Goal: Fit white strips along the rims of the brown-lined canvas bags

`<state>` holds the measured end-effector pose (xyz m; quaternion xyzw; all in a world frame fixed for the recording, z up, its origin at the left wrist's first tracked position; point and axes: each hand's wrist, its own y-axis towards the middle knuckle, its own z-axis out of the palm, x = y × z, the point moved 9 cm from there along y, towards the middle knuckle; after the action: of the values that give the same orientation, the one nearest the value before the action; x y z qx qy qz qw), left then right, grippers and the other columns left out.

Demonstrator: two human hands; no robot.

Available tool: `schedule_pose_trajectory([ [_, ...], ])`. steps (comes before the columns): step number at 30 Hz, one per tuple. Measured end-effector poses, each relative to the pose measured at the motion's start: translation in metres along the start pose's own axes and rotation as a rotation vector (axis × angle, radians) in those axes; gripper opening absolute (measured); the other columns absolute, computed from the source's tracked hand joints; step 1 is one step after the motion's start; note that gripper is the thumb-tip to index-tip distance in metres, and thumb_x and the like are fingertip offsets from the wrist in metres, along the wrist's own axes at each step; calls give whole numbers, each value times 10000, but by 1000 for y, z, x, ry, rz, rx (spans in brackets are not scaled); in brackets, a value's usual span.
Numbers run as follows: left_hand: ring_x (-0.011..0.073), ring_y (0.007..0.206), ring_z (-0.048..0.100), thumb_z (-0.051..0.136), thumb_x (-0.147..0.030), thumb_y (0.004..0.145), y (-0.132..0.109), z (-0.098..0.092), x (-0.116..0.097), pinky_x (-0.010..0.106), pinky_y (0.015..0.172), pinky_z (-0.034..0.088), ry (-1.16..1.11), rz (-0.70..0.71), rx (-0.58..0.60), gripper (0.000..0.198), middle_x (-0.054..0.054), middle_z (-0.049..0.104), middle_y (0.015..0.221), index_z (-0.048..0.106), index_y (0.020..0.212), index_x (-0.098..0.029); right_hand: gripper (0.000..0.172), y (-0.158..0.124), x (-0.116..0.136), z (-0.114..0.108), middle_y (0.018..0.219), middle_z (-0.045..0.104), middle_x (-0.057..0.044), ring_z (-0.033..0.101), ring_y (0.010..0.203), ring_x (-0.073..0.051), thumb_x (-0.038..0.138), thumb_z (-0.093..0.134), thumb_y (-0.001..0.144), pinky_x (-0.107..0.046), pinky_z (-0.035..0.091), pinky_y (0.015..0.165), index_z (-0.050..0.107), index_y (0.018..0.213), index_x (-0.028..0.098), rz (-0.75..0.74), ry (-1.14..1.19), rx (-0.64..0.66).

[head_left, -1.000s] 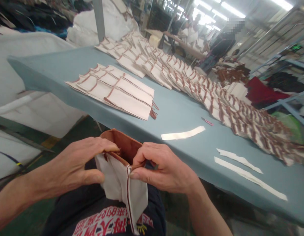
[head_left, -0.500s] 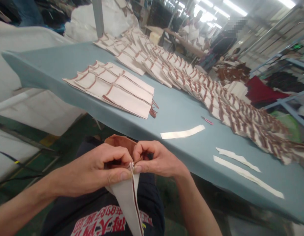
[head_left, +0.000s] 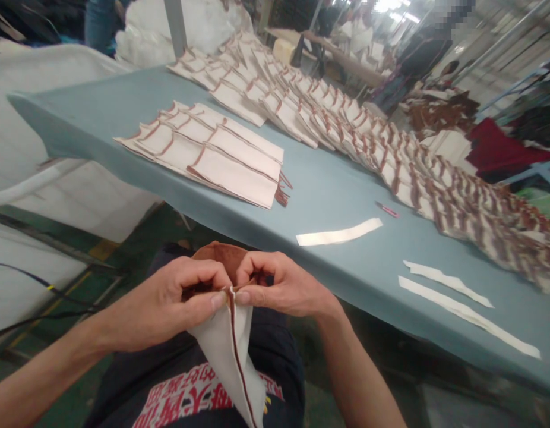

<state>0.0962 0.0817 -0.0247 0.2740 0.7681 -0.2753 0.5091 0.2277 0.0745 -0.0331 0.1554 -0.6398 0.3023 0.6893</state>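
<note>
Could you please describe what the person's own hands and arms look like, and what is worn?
The left hand and right hand are ungloved, with no ring or bracelet visible. Both forearms are bare, with no sleeves in view. Below them shows a dark garment with red-and-white lettering.

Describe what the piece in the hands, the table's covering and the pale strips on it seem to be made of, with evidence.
Piece: probably matte cloth, white outside, brown inside; it folds limply.
Covering: cloth or plastic sheet, dull blue-grey; it wraps smoothly over the edge.
Strips: matte, perhaps fabric or paper; they are thin and flat, but the look leaves it open.
</note>
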Motion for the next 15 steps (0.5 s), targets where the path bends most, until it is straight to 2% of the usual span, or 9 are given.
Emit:
schedule_pose_trajectory([
  [7,131,626,532,614,-382,923,-1,0,4,211,552,380,-70,-17,-113,282,-48,599,678,698,720,-205,559,-8,11,0,749,564,71,437,660,-107,657,970,922,-255,370,604,644,845,209,-24,-127,-81],
  [11,134,649,499,584,-424,983,-7,0,0,230,589,376,-66,-46,-160,341,-54,574,692,620,715,-216,525,-11,20,2,744,571,63,469,679,-121,645,902,984,-258,376,623,630,835,222,-36,-279,-145],
  [15,142,634,530,564,-403,1069,-13,1,-14,237,571,403,16,39,-180,372,-51,602,702,636,750,-224,455,-17,28,6,762,592,54,504,691,-129,573,855,1031,-266,382,642,625,843,228,-59,-390,-189],
])
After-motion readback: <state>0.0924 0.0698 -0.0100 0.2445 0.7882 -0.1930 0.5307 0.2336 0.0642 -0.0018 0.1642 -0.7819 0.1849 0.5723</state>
